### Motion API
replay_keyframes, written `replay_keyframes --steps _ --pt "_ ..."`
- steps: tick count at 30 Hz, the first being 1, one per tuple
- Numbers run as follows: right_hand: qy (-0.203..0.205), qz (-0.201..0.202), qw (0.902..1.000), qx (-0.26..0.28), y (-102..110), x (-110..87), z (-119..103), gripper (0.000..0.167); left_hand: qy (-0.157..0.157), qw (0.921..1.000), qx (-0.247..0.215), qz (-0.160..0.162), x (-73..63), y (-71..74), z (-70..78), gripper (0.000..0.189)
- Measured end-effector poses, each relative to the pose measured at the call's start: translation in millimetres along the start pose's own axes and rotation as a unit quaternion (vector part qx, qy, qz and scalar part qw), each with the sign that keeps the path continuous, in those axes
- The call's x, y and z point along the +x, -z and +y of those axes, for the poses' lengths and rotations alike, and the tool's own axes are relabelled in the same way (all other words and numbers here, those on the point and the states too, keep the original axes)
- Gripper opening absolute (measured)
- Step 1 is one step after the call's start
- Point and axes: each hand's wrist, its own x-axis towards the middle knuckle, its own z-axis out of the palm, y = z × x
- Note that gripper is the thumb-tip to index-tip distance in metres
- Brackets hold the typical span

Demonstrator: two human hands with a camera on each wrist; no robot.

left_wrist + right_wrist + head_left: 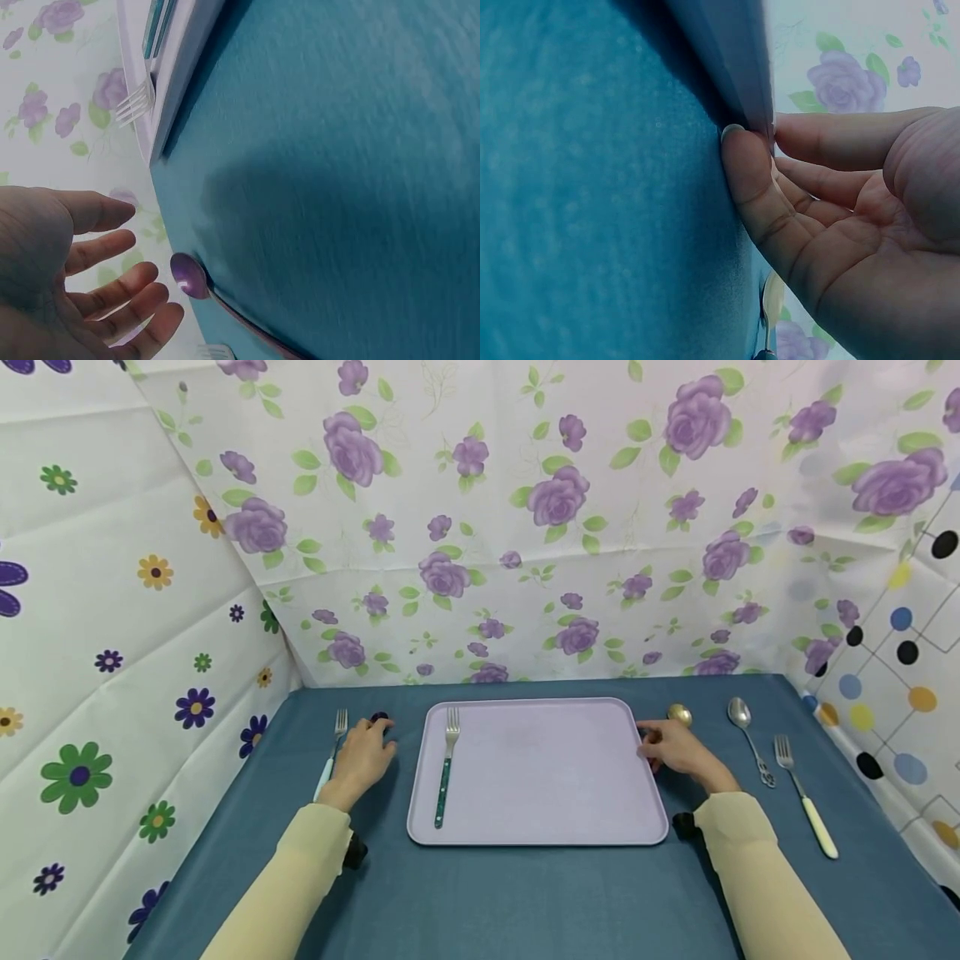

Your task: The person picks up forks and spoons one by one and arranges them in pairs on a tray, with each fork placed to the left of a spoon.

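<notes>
A pale lilac tray (547, 768) lies on the blue cloth, with a green-handled fork (442, 789) upright along its left side. My right hand (675, 747) pinches the tray's right rim between thumb and finger, as the right wrist view shows at the tray's edge (735, 67). Left of the tray, my left hand (363, 756) hovers with relaxed, spread fingers and holds nothing. Just beyond its fingertips lies a dark purple spoon (187, 275); in the head view the hand hides most of it. A fork with a light blue handle (327, 772) lies beside that hand.
Behind my right hand lies a gold spoon (679, 714), partly hidden. Further right are a silver spoon (738, 712) with an ornate handle and a fork with a cream handle (817, 827). Patterned cloths (480, 527) hang behind and at both sides.
</notes>
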Motion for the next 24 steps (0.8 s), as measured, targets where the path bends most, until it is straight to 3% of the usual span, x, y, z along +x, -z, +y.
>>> replay_keyframes --steps 6,17,24 --pt "-0.004 -0.003 1.0000 -0.005 1 0.8 2 0.056 0.013 0.9999 0.007 -0.007 0.6 2.8 -5.4 0.042" --pt "-0.006 -0.003 1.0000 -0.004 1 -0.3 1 0.056 -0.001 1.0000 0.009 -0.002 -0.1 2.7 -22.0 0.043" --pt "-0.006 -0.002 1.0000 -0.007 1 0.5 2 0.056 0.006 0.9998 0.015 -0.007 -0.1 3.9 -25.6 0.043"
